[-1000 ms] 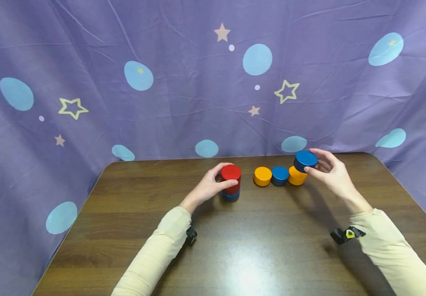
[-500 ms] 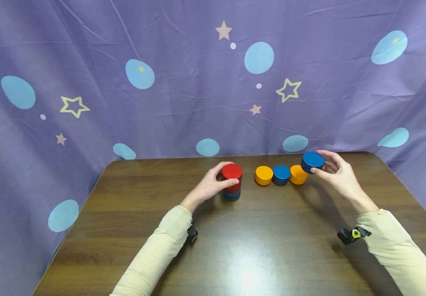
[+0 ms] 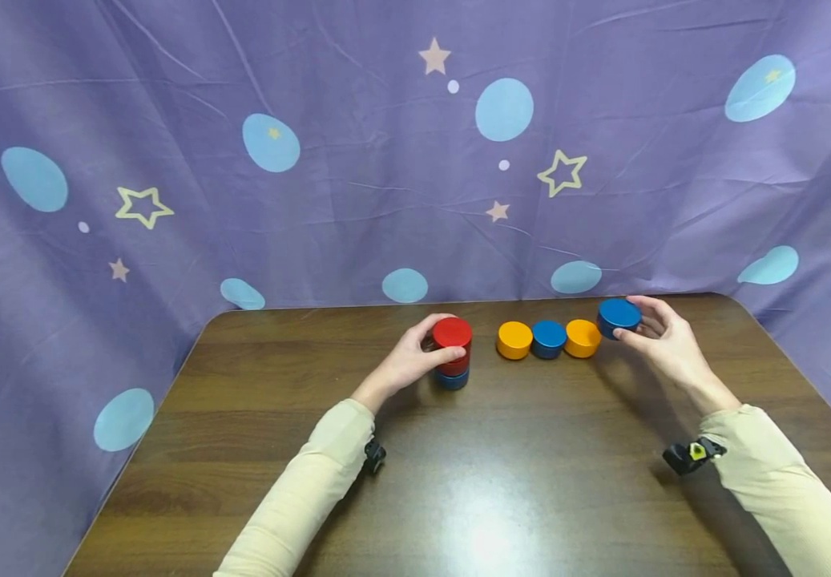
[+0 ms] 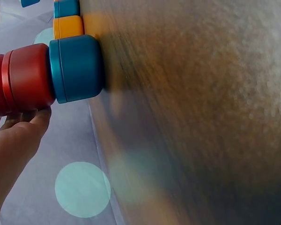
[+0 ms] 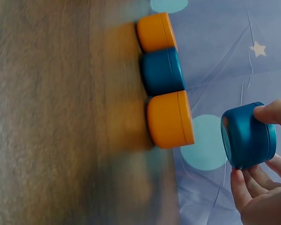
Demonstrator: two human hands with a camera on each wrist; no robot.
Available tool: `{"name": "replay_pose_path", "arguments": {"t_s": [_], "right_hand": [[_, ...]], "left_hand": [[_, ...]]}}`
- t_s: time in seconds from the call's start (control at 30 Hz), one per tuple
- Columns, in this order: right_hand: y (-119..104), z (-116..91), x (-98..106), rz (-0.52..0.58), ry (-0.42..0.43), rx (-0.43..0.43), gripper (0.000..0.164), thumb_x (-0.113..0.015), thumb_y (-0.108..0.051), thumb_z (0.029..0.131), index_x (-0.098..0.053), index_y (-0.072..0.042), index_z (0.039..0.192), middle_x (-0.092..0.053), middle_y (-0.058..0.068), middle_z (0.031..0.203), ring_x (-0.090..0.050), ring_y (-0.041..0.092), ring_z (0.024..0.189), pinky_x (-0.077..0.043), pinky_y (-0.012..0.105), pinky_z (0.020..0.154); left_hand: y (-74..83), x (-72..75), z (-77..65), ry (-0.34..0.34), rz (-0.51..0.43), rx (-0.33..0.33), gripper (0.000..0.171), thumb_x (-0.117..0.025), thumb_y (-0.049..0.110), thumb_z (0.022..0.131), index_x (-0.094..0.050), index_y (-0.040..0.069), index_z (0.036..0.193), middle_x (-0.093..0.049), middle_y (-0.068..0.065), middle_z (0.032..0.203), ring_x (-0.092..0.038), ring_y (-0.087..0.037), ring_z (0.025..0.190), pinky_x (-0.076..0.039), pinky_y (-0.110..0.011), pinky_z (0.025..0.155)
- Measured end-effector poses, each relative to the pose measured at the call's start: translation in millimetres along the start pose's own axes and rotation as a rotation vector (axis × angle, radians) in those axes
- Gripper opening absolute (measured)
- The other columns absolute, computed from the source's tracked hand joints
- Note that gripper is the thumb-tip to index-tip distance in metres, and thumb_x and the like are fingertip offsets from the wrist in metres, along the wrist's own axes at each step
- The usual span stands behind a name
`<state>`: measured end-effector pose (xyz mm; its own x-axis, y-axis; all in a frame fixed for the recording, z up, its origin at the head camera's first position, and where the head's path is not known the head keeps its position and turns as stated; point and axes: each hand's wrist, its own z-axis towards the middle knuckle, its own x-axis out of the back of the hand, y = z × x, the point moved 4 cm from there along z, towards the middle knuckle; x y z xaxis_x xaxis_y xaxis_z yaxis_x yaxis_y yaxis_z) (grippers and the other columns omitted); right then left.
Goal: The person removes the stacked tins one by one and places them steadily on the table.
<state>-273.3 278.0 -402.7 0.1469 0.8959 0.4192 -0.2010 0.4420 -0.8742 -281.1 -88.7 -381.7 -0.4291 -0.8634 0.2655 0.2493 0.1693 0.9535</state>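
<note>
Blue canister (image 3: pixel 619 319) hangs above the counter (image 3: pixel 559 449), pinched by the right hand (image 3: pixel 671 349), beside an orange canister (image 3: pixel 582 338); the left hand (image 3: pixel 409 359) curls round red canisters (image 3: pixel 452 332) stacked on another blue one (image 3: pixel 453 381).

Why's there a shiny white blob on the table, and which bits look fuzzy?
Head view: probably a light reflecting off the glossy table; left wrist view: much of the table is fuzzy, the stacked blue tin clearer; right wrist view: table blurry too, the held blue tin sharper.
</note>
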Motion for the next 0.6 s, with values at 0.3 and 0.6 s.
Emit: {"name": "replay_pose_path", "arguments": {"t_s": [0.3,0.6], "right_hand": [[18.0,2.7,2.5,-0.053,-0.008,-0.038,0.061,-0.069,-0.007,0.089,-0.037,0.008,0.139,-0.047,0.035,0.133,-0.05,-0.002,0.101,-0.041,0.007,0.082],[30.7,0.5,2.2,-0.043,-0.027,-0.123,0.066,-0.067,-0.016,0.092,-0.031,0.007,0.143,-0.039,0.035,0.139,-0.043,0.048,0.12,-0.039,0.004,0.077]], "left_hand": [[-1.5,0.5,0.6,-0.012,-0.017,0.012,0.048,-0.067,0.001,0.089,-0.048,-0.005,0.132,-0.059,-0.019,0.116,-0.058,-0.026,0.104,-0.048,-0.027,0.088],[-0.5,-0.2,0.2,-0.018,-0.008,0.003,0.049,-0.067,0.001,0.088,-0.047,-0.005,0.133,-0.059,-0.019,0.117,-0.058,-0.027,0.105,-0.048,-0.03,0.09]]}}
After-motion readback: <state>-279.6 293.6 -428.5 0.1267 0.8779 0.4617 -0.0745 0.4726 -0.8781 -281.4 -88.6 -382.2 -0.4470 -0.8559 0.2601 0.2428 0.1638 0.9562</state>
